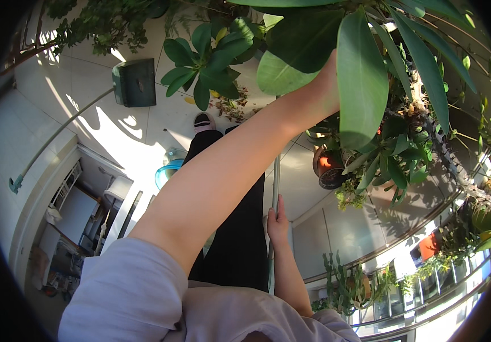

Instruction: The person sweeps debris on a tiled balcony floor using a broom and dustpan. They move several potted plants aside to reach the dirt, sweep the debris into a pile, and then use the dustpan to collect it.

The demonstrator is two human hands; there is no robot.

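My left arm reaches up to the right across the view. The back of my left hand (324, 87) shows beside a broad green leaf (363, 81) of a large potted plant; its fingers are hidden behind the foliage, so their grip cannot be seen. Lower down, my right hand (278, 224) is closed around a thin, pale pole (276, 175), thumb along the shaft. The pole runs upward past my forearm, and its far end is hidden. Dry leaves and plant debris (232, 104) lie on the tiled floor ahead of my foot (204, 122).
A long-handled green dustpan (136, 83) stands at left. A blue-rimmed basin (168, 171) is beside my leg. At right are a thorny stem (437, 145), a brown pot (330, 169) and a curved railing (399, 239). A leafy plant (205, 60) spreads ahead.
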